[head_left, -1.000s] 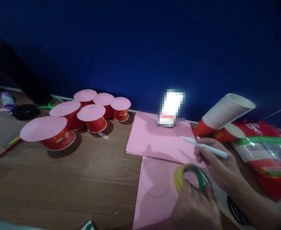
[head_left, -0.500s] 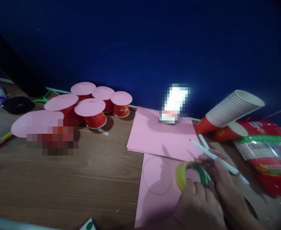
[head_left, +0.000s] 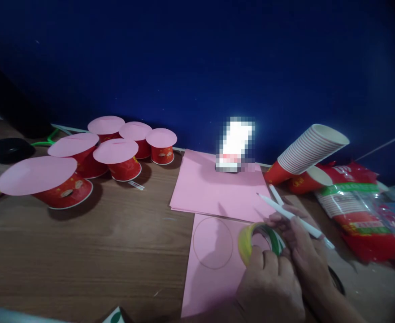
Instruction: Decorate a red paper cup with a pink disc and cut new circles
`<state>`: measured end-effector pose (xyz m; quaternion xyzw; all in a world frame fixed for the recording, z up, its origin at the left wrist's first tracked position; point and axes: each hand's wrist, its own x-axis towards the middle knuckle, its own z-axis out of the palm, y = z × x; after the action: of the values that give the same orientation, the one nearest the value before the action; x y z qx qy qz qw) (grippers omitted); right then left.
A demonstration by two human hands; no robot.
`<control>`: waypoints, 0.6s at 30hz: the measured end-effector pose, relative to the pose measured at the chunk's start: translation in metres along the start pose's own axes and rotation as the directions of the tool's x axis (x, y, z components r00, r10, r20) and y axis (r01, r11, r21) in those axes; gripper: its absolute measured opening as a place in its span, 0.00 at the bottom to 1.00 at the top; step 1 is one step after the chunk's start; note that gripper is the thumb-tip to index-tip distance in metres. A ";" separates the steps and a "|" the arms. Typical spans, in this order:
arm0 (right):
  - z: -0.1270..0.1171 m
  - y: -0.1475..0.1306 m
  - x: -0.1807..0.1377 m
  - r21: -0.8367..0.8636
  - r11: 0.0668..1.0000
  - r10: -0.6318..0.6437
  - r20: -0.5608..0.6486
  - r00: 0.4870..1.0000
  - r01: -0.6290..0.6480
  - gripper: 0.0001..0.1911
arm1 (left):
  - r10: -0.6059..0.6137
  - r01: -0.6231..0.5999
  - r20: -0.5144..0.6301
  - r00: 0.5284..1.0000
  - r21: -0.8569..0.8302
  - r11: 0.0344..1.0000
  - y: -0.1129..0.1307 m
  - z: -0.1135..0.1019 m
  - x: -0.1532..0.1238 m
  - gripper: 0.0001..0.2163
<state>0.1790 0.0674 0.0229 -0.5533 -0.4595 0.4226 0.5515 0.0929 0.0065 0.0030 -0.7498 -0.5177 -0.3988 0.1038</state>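
My left hand (head_left: 271,282) is closed on the near rim of a roll of yellow and green tape (head_left: 245,244), its fingers hooked into the opening. My right hand (head_left: 301,242) grips a white pen (head_left: 286,211) between thumb and fingers, the dark tip pointing up and left. Some of its fingertips reach the far right side of the roll, though I cannot tell whether they press on it. Below the roll lies a pink sheet (head_left: 204,287) with a thin circle (head_left: 213,268) drawn at its upper left.
Several red paper cups (head_left: 125,170) topped with pink paper discs (head_left: 37,175) stand at left. More pink paper (head_left: 217,193) lies beyond the sheet, with a bright blurred-out upright thing (head_left: 236,141). At right are a leaning cup stack (head_left: 305,152) and a red plastic pack (head_left: 358,215).
My view has swung a little to the right, so everything sits further left in the picture. Both hands keep their grip on the tape roll and the pen.
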 end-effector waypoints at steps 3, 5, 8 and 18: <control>0.001 -0.001 -0.001 -0.016 1.000 -0.002 0.001 1.000 0.002 0.15 | 0.024 -0.024 0.022 0.999 0.012 1.000 -0.001 -0.002 0.000 0.09; 0.001 0.000 -0.001 -0.023 1.000 -0.015 0.005 1.000 0.015 0.15 | 0.052 -0.053 0.037 0.998 0.022 0.998 -0.002 -0.003 0.000 0.10; 0.000 0.001 -0.003 -0.028 0.999 -0.027 0.013 1.000 0.027 0.14 | 0.052 -0.054 0.055 0.997 0.028 0.998 -0.002 -0.004 0.000 0.10; 0.000 0.002 -0.002 0.013 1.000 -0.013 0.056 0.998 0.013 0.12 | 0.031 -0.032 0.023 0.999 0.020 0.999 0.000 0.002 -0.003 0.11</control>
<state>0.1783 0.0654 0.0205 -0.5347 -0.4756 0.4374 0.5446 0.0935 0.0055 -0.0004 -0.7612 -0.5109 -0.3835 0.1118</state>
